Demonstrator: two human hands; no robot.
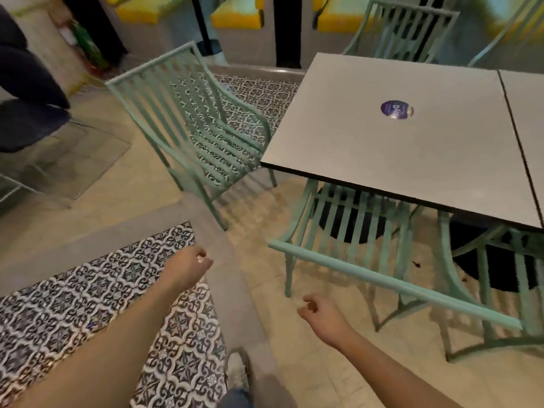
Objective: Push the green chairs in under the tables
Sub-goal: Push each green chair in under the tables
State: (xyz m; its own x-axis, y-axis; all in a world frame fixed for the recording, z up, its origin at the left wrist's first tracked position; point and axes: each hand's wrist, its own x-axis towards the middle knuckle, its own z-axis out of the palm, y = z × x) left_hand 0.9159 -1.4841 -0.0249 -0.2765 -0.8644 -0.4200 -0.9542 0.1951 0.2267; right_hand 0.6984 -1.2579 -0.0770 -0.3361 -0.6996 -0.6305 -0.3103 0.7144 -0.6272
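A green slatted chair (188, 113) stands out from the left side of the grey table (397, 148), its seat just touching the table's corner. A second green chair (391, 284) is tucked under the table's near edge, only its back rail outside. My left hand (188, 266) hangs over the floor below the first chair, fingers loosely curled, holding nothing. My right hand (321, 313) hovers just short of the second chair's back rail, also loosely curled and empty.
Another green chair (406, 28) stands at the table's far side, and a second grey table (527, 119) adjoins on the right. Dark seats (26, 92) sit at far left. Patterned tiles (103, 304) cover the floor; my shoe (237, 369) shows at the bottom.
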